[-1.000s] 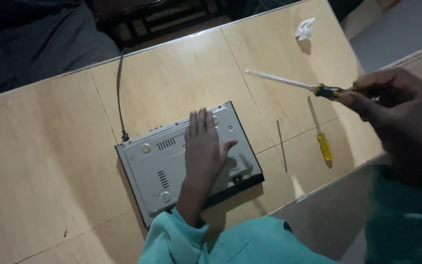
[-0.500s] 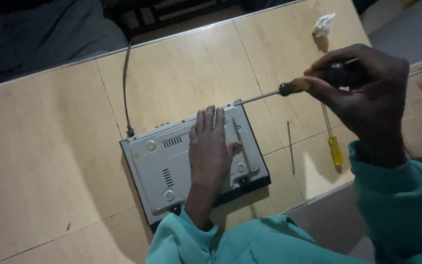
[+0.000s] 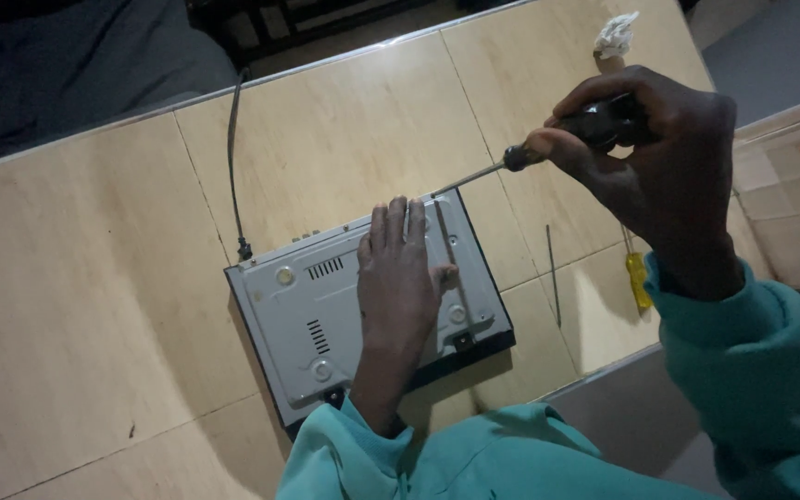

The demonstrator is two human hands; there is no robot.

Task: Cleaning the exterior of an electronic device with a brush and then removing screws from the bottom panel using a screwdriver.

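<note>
The metal box (image 3: 363,315) lies on the tabletop (image 3: 94,278) before me, my left hand (image 3: 400,278) flat on it; a spare screwdriver (image 3: 636,278) lies right, crumpled paper (image 3: 615,35) behind.

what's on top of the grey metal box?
The left hand lies flat on the grey metal box; the screwdriver in the right hand has its tip at the box's far corner. The panel under the palm is hidden.

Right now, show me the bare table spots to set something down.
Widest bare table: left of the grey metal box, beyond the cable. Also bare between box and crumpled paper. Crowded right: right hand, screwdriver, thin rod, yellow-handled screwdriver.
</note>
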